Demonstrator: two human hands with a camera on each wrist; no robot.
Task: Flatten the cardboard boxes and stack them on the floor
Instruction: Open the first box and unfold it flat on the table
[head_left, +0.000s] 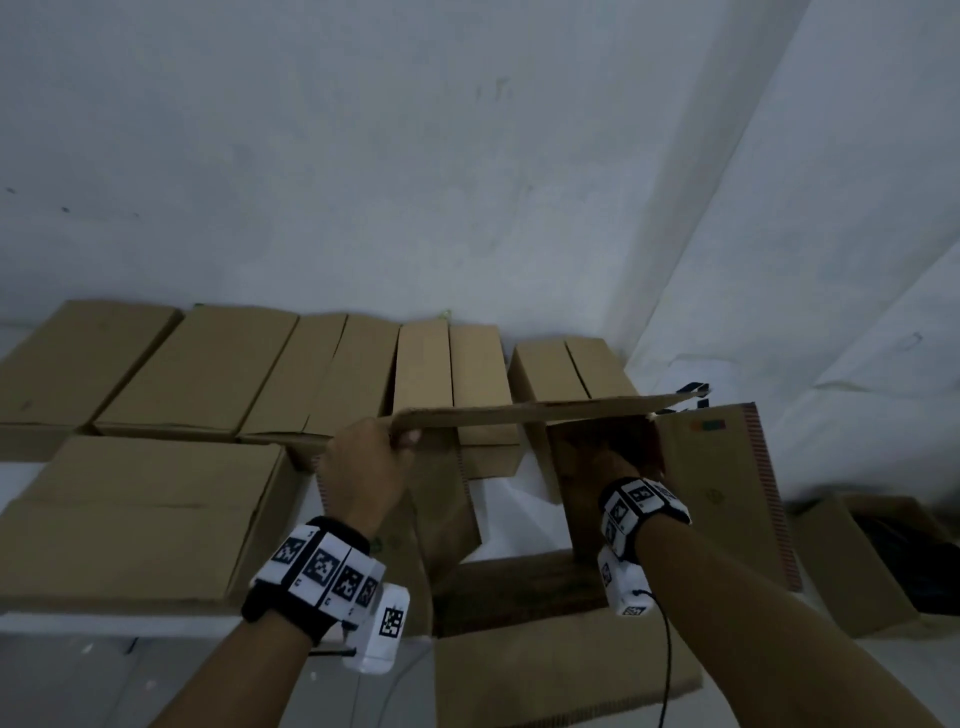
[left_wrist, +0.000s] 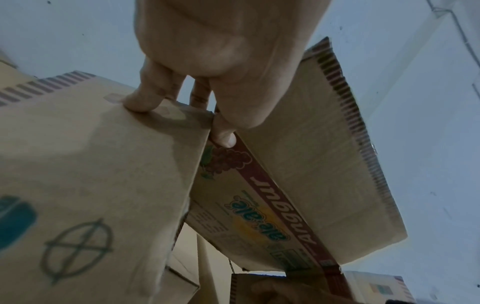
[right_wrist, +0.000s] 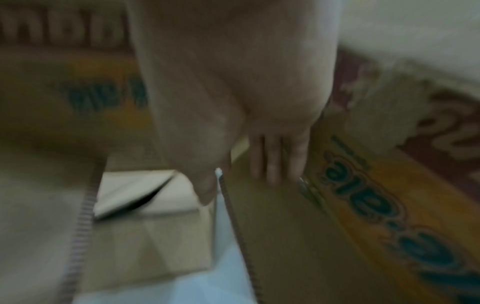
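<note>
I hold a printed cardboard box (head_left: 717, 483) with its flaps spread, up in front of me. My left hand (head_left: 363, 462) grips the left end of its top flap (head_left: 530, 413), thumb over the edge. In the left wrist view the fingers (left_wrist: 148, 96) curl over one panel and the thumb pinches a corner beside the red printed side (left_wrist: 249, 197). My right hand (head_left: 608, 467) reaches inside the box. In the blurred right wrist view its straight fingers (right_wrist: 272, 162) press flat on an inner panel (right_wrist: 285, 236).
Several closed plain cardboard boxes (head_left: 208, 364) sit in a row along the white wall, one more (head_left: 145, 514) nearer at left. Another open box (head_left: 857, 556) lies at right. A flat brown sheet (head_left: 550, 670) lies below my arms.
</note>
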